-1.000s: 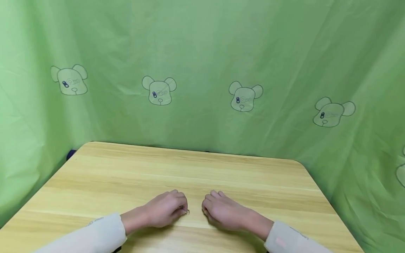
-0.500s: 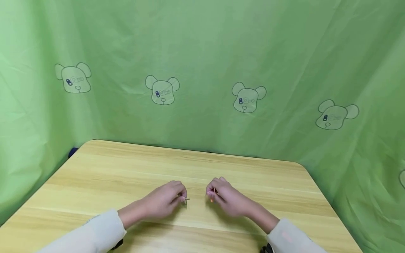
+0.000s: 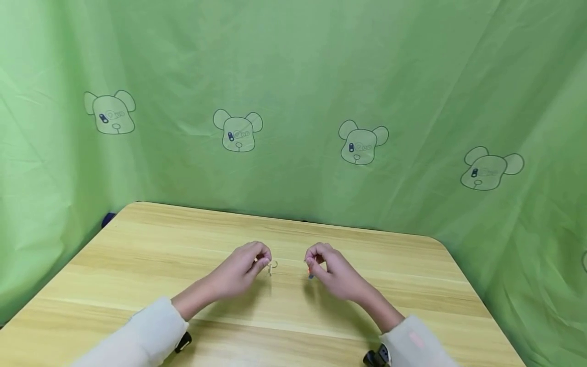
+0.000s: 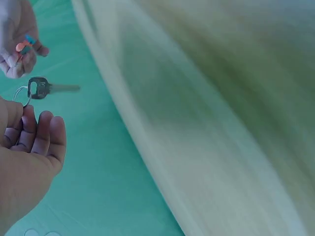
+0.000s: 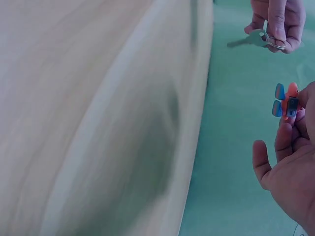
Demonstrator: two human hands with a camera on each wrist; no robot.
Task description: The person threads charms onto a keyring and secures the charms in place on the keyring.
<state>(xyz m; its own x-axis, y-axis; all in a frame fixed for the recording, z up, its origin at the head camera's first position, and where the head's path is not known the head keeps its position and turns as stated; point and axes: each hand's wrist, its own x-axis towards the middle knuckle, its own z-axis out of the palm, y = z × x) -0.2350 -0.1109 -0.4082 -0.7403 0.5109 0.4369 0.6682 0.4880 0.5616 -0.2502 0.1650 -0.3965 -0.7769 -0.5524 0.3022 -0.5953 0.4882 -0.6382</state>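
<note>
My left hand (image 3: 239, 270) pinches a metal key ring (image 4: 20, 93) between thumb and fingertips, over the table. A single key (image 4: 39, 88) with a dark head and a slim blade hangs from the ring. Facing it a short way to the right, my right hand (image 3: 338, 272) pinches a small orange-and-blue figure-like charm (image 5: 289, 102). Two blue lobes stick out from the charm's orange body, and part of it is hidden by the fingers. The charm and the key are apart, with a gap between the two hands.
A light wood-grain table (image 3: 257, 336) with rounded far corners lies under both hands. Green curtains (image 3: 293, 61) printed with bear heads close in the back and sides. Dark wrist straps (image 3: 377, 356) show at the sleeve cuffs.
Both hands have risen from low near the tabletop and moved farther from me, also slightly apart. The key and the charm now show more clearly below the fingertips.
</note>
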